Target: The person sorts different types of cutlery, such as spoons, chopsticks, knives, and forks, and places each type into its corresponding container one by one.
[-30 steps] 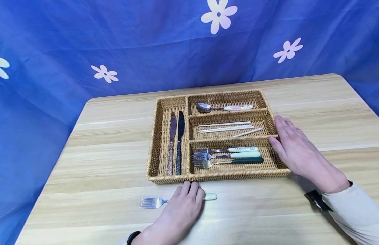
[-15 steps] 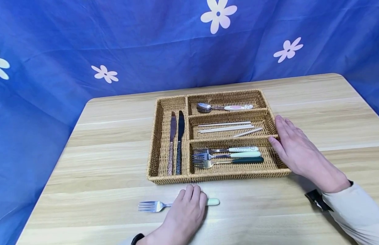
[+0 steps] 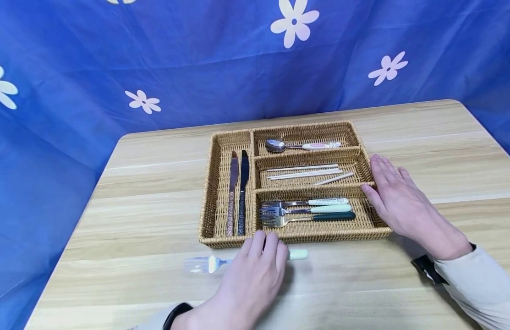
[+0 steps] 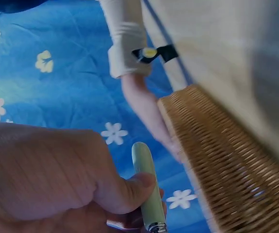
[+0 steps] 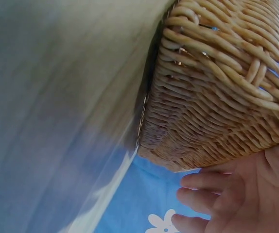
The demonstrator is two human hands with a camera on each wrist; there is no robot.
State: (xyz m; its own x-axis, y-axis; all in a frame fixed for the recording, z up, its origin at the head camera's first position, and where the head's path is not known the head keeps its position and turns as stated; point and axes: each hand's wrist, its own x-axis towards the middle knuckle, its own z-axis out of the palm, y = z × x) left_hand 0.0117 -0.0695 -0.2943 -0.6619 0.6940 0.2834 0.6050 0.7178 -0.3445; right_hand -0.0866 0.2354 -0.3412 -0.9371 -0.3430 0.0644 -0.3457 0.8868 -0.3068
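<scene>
My left hand (image 3: 256, 277) pinches a fork with a pale green handle (image 3: 298, 254) in front of the wicker cutlery tray (image 3: 329, 236). Its blurred tines point left. In the left wrist view the thumb presses on the fork handle (image 4: 142, 156), beside the tray's woven wall (image 4: 232, 165). At the tray's right side, my right hand (image 3: 397, 199) rests against the rim with straight fingers. The right wrist view shows its palm and fingers (image 5: 198, 199) along the outer wicker wall (image 5: 212, 116). Three forks (image 3: 330, 208) lie in the tray's front compartment.
The left compartment holds two knives (image 3: 242, 192). White chopsticks (image 3: 306, 173) lie in the middle compartment, and a spoon (image 3: 275, 146) in the back one. The tray stands on a wooden table (image 3: 147, 211), with a blue flowered cloth (image 3: 205, 59) behind.
My left hand first drew the fork slightly towards me, then moved it up and to the right, nearer the tray's front wall. The right hand and tray stay put.
</scene>
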